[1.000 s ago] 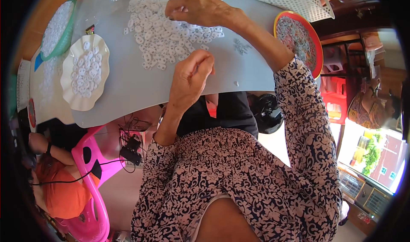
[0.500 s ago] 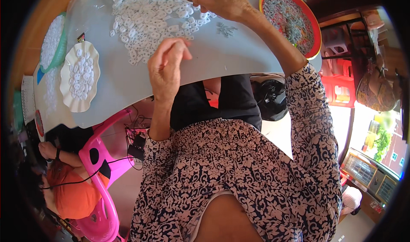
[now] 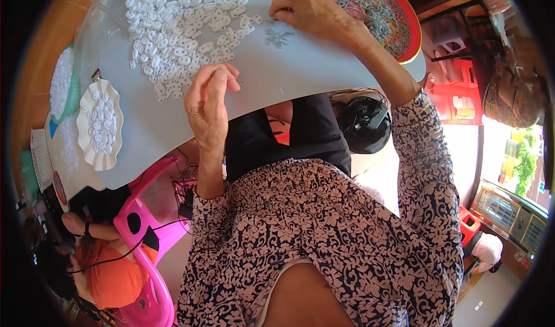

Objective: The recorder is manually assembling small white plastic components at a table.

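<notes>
My left hand is held above the table's near edge, its fingers curled in and the thumb against them. Whatever it may hold is hidden. Left of it and beyond lies a wide heap of small white plastic pieces with holes. My right hand rests low over the table with bent fingers pressed together; their tips are partly hidden. Just nearer than these fingers is a small pile of thin grey metal pieces. Beside my right wrist stands a red, yellow-rimmed bowl full of similar grey pieces.
A cream scalloped dish of white pieces stands at the left, near a green basket with more. A person in orange sits by a pink chair. A black bag lies below the table edge.
My right hand has moved right, from the edge of the white heap to beside the small grey pile. My left hand stays curled near the table edge. The whole view has shifted slightly.
</notes>
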